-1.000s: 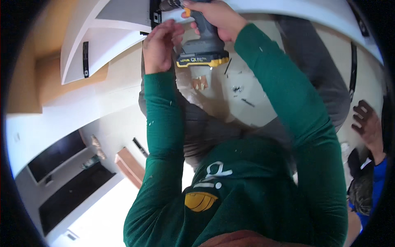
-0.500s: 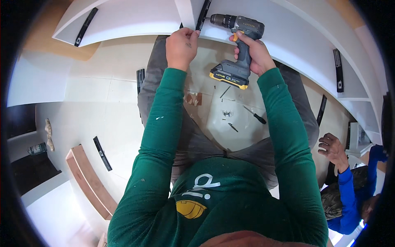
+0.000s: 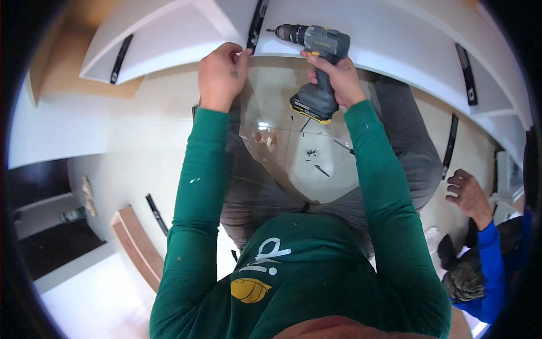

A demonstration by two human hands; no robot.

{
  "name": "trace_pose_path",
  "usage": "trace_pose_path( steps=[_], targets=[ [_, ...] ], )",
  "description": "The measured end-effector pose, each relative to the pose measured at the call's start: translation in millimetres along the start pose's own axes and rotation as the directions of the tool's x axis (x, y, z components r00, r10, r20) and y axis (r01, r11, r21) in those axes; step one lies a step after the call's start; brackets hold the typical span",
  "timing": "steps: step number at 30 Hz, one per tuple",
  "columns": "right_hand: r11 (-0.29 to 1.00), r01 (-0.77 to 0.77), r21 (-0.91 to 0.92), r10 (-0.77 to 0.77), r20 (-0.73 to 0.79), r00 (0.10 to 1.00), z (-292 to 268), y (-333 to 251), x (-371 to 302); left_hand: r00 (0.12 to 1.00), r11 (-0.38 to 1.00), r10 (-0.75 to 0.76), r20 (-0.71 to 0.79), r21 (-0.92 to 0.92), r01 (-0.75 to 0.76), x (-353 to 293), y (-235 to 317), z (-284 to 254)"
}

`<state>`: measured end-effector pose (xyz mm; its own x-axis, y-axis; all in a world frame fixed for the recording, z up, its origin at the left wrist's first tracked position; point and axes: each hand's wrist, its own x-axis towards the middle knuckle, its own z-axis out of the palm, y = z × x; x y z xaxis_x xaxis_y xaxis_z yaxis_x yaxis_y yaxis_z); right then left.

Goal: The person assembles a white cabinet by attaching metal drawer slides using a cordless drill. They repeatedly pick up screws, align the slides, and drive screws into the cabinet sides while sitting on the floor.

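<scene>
My right hand [image 3: 334, 79] grips a grey cordless drill [image 3: 316, 62] with a yellow-edged battery base, its bit pointing left toward a black metal rail [image 3: 257, 25] fixed on a white board [image 3: 186, 34]. My left hand [image 3: 221, 73] pinches something small at the lower end of that rail, fingertips against the board's edge; what it pinches is too small to tell. Both arms wear green sleeves. The drill bit's tip sits just right of the rail.
Loose screws and small fittings [image 3: 313, 155] lie on the shiny floor between my knees. More black rails [image 3: 121, 56] [image 3: 463, 73] sit on the white panels. A wooden board [image 3: 135, 246] lies at left. Another person's hand [image 3: 466, 195] in a blue sleeve is at right.
The view has swung so the white board and rail now sit higher and nearer the middle. The drill has turned level, its bit aimed left at the rail. My left hand stays at the rail.
</scene>
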<state>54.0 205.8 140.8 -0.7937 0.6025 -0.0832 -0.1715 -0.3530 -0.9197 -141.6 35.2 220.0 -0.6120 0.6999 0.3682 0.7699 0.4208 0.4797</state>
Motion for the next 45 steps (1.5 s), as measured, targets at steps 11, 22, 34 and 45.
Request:
trace_pose_path(
  steps=[11,22,34,45],
  targets=[
    [0.805,0.441,-0.396,-0.449,0.079,0.89,-74.2,-0.4,-111.0,0.891,0.293,0.232,0.39,0.845,-0.446,167.4,34.4,96.9],
    [0.681,0.404,-0.611,-0.476,0.049,0.878,-98.5,10.7,-102.1,0.861,0.146,0.288,0.419,0.869,-0.472,222.7,43.2,120.3],
    [0.641,0.4,-0.655,-0.476,0.07,0.877,-100.1,10.8,-103.5,0.806,0.059,0.233,0.544,0.82,-0.57,238.8,22.7,121.6],
    [0.616,0.356,-0.703,-0.441,0.068,0.895,-95.5,15.6,-108.7,0.797,0.441,0.337,0.502,0.664,-0.604,274.4,24.5,98.6]
  ],
)
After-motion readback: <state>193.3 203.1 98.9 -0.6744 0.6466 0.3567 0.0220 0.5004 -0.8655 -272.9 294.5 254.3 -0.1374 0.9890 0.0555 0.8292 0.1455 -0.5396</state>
